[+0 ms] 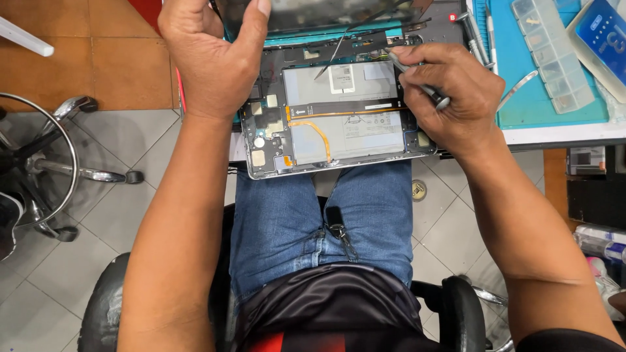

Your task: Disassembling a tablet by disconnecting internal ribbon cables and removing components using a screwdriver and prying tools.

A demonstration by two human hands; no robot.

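An opened tablet (339, 120) is lying face down at the near edge of the workbench (561, 133), partly overhanging the person's lap, its back removed so that two grey battery cells, an orange flex cable and small boards are showing. The left hand (212, 55) is gripping the lifted panel (326, 13) at the tablet's far edge, thumb curled over its rim, fingers closed around it. The right hand (450, 91) is closing narrowly around a slim metal tool (417, 78), pinching it between thumb and fingers, with the tip resting at the tablet's upper right corner.

To the right, on a teal work mat (521, 78), a clear plastic compartment box (553, 52) is lying with small pale parts in several of its cells; what they are is too small to tell. A blue-screened device (603, 36) is sitting just beside it, and screwdrivers (473, 32) are lying at the mat's left edge.

The person is sitting in blue jeans (319, 221) on a black chair (456, 306). Below, the floor (130, 137) is showing grey tiles nearer and orange tiles farther off. A chrome stool base (72, 169) is standing to the left.
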